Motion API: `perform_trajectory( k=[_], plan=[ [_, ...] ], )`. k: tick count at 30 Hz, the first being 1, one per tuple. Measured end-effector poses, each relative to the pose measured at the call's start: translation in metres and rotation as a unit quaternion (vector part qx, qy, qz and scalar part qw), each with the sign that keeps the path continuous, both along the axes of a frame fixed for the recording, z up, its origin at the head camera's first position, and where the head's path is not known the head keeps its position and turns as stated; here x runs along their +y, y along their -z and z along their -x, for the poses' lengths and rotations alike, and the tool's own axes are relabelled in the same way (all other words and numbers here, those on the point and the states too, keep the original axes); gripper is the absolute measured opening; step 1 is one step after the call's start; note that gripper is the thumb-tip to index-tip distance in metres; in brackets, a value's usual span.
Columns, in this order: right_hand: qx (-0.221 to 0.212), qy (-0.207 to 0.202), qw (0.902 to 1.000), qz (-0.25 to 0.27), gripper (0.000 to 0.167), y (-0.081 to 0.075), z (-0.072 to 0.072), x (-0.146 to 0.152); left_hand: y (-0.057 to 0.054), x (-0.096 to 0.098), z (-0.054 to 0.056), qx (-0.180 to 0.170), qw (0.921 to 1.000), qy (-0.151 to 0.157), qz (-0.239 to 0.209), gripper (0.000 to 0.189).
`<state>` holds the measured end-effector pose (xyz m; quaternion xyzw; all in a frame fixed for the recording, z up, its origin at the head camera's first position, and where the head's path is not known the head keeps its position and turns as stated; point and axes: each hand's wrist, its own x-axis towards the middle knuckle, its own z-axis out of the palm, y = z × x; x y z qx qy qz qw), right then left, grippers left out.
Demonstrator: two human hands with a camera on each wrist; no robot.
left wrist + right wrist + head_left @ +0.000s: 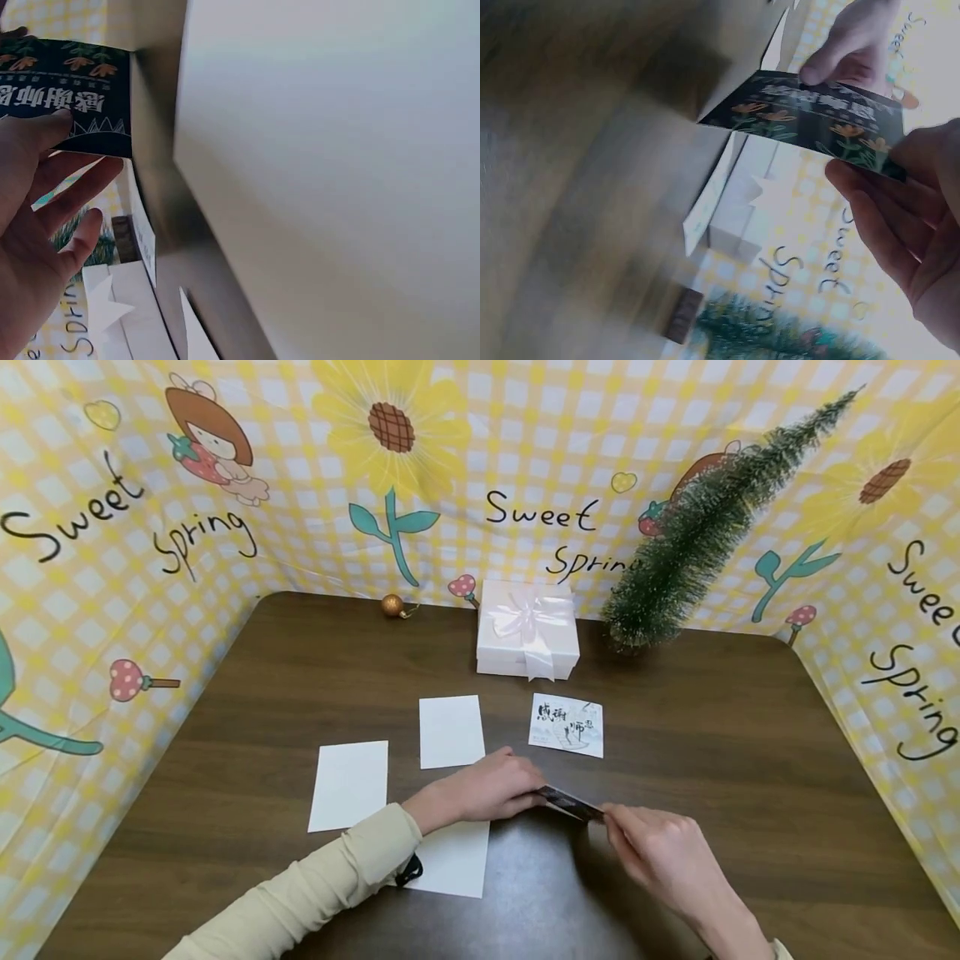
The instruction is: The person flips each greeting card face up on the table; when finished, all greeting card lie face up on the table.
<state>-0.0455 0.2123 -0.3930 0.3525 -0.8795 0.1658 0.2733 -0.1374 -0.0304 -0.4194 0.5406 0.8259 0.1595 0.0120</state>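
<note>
Between both hands a dark greeting card (810,112) with orange flowers and white characters is held above the table. My left hand (491,787) pinches one end of it, thumb on the printed face, as the left wrist view shows on the card (67,97). The other end is pinched by my right hand (667,852) between thumb and fingers. Below my left forearm lies a white sheet (450,860), partly covered by the arm. Just beyond the hands, a light printed card (566,725) with black characters lies flat on the table.
Two more white sheets, a left one (348,787) and a middle one (452,731), lie on the dark wooden table (225,760). Farther back stand a white gift box (527,639) with a ribbon, a small tree (682,543) and a gold ball ornament (392,605). Printed cloth walls surround the table.
</note>
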Motion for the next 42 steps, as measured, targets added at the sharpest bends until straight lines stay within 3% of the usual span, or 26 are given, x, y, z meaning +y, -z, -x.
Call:
perform_trajectory(
  k=[6,11,17,20,24,27,30,35,38,39,41,42],
  plan=[
    [-0.075,0.055,0.9926,0.077,0.010,0.004,0.009,0.000,-0.006,-0.007,0.007,-0.102,0.9923,-0.037,-0.061,0.022],
    [-0.142,0.082,0.9770,0.136,0.018,0.009,0.013,-0.001,-0.007,-0.012,0.008,-0.173,0.9770,-0.061,-0.109,0.020],
    [-0.195,0.067,0.9647,0.164,0.015,0.013,0.019,-0.001,-0.011,-0.015,0.012,-0.188,0.9712,-0.054,-0.136,0.013],
    [-0.217,0.065,0.9600,0.164,0.016,0.014,0.025,-0.003,-0.015,-0.016,0.014,-0.193,0.9729,-0.047,-0.119,0.011],
    [-0.260,0.063,0.9467,0.180,0.023,0.014,0.034,-0.007,-0.020,-0.014,0.015,-0.203,0.9743,-0.037,-0.091,0.010],
    [-0.289,0.060,0.9345,0.200,0.014,0.014,0.038,-0.010,-0.019,-0.013,0.014,-0.221,0.9698,-0.057,-0.086,0.010],
    [-0.314,0.059,0.9207,0.224,0.010,0.015,0.038,-0.012,-0.016,-0.014,0.011,-0.247,0.9563,-0.112,-0.108,0.028],
    [-0.347,0.076,0.8950,0.269,0.005,0.014,0.038,-0.016,-0.012,-0.016,0.005,-0.303,0.9132,-0.201,-0.185,0.063],
    [-0.361,0.090,0.8785,0.300,0.007,0.013,0.037,-0.019,-0.012,-0.016,0.000,-0.349,0.8819,-0.227,-0.221,0.068],
    [-0.364,0.094,0.8731,0.310,0.007,0.013,0.037,-0.020,-0.012,-0.016,-0.002,-0.359,0.8752,-0.230,-0.228,0.066],
    [-0.370,0.102,0.8631,0.328,0.008,0.013,0.037,-0.022,-0.012,-0.014,-0.007,-0.370,0.8676,-0.233,-0.238,0.059],
    [-0.373,0.105,0.8594,0.334,0.008,0.013,0.037,-0.022,-0.012,-0.014,-0.009,-0.369,0.8675,-0.232,-0.241,0.054]
  ],
)
